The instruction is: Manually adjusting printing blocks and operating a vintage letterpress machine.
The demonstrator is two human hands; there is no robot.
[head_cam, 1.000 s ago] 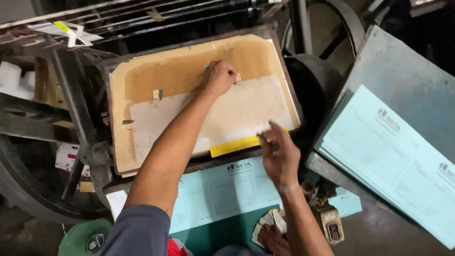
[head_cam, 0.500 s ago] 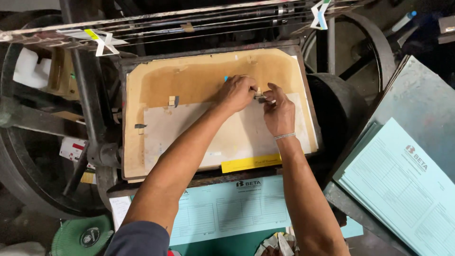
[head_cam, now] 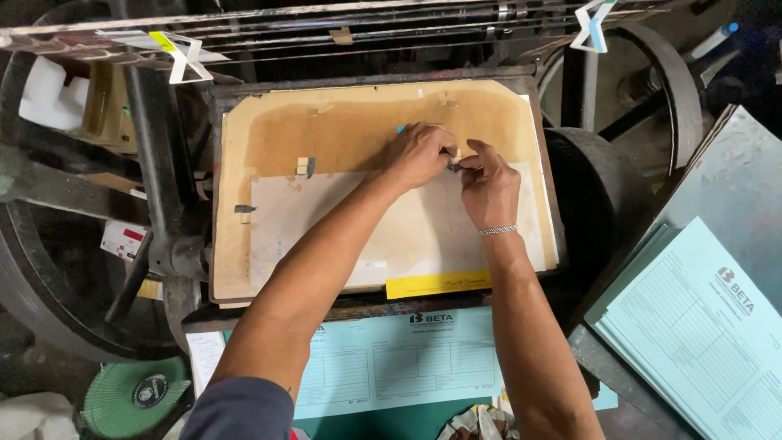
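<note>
Working at the platen board (head_cam: pixel 269 130), we pinch a small dark gauge pin (head_cam: pixel 453 166) btwn both hands: left hand (head_cam: pixel 419 153) curled over it, right hand (head_cam: pixel 487 178) fingertips closed on it. Pin at pale sheet (head_cam: pixel 407 236) top edge, seemingly not set yet.

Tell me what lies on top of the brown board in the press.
On the brown board lies a pale sheet, a yellow strip along its lower edge. Small tabs sit at its upper left. The left hand and right hand cover whatever they pinch.
</note>
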